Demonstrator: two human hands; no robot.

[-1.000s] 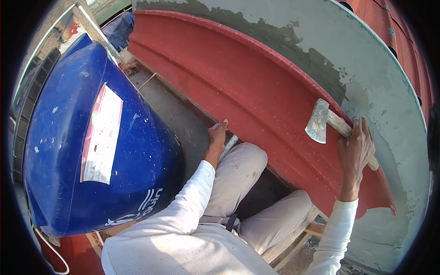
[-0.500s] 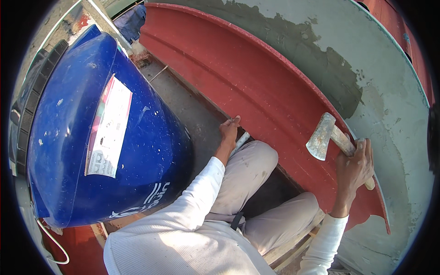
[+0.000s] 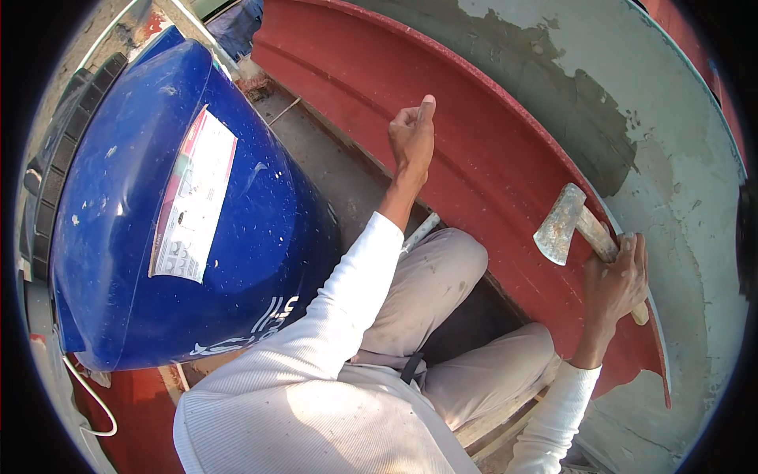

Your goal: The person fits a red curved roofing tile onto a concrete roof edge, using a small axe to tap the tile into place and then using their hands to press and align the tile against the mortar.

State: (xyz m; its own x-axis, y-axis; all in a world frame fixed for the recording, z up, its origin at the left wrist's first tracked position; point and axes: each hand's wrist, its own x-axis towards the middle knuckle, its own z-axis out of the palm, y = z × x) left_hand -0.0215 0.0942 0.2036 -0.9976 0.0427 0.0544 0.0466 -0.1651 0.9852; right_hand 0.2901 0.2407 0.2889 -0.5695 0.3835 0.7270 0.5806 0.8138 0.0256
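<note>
The red sheet [image 3: 489, 174] looks already laid along the wall [image 3: 683, 197], its end ragged; my right hand [image 3: 617, 276] grips the hatchet [image 3: 562, 221], my left hand [image 3: 412, 142] half-curls, contents unclear.

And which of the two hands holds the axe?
The right hand: it grips the axe by its wooden handle, while the left hand is apart from it, thumb extended.

I'm outside in bright sunlight, at a place where people build things. I can tell from the long red roof sheet [image 3: 482, 154], the patchy grey wall [image 3: 671, 229], the red roof [image 3: 681, 30] behind it, the big blue tank [image 3: 264, 209] and my small axe [image 3: 561, 224].
</note>
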